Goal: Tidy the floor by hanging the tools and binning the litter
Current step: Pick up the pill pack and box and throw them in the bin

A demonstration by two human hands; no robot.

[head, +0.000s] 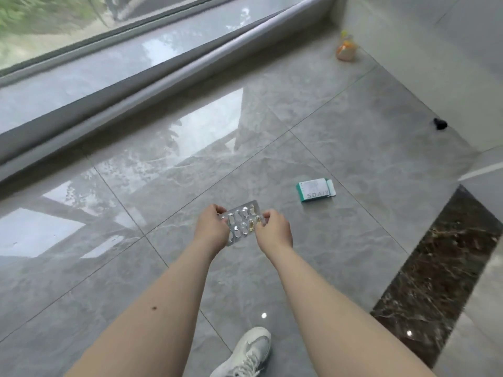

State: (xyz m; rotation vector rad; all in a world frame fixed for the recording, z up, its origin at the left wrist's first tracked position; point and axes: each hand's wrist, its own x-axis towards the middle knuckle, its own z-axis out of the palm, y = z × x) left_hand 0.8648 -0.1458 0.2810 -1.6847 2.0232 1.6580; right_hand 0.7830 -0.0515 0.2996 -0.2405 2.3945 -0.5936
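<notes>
A silver blister pack (243, 220) with mostly emptied pockets and a few yellow capsules is held above the grey tiled floor. My left hand (211, 229) grips its left edge and my right hand (274, 230) pinches its right edge. A small green-and-white carton (315, 189) with an open flap lies flat on the floor to the right of my hands. An orange and clear wrapper or bag (346, 48) sits in the far corner by the wall.
A raised grey window ledge (141, 85) runs along the left and back under a large window. A small black door stop (439, 123) sticks up at the foot of the right wall. A dark marble strip (441, 270) crosses the floor at right. My white shoe (246, 355) is at the bottom.
</notes>
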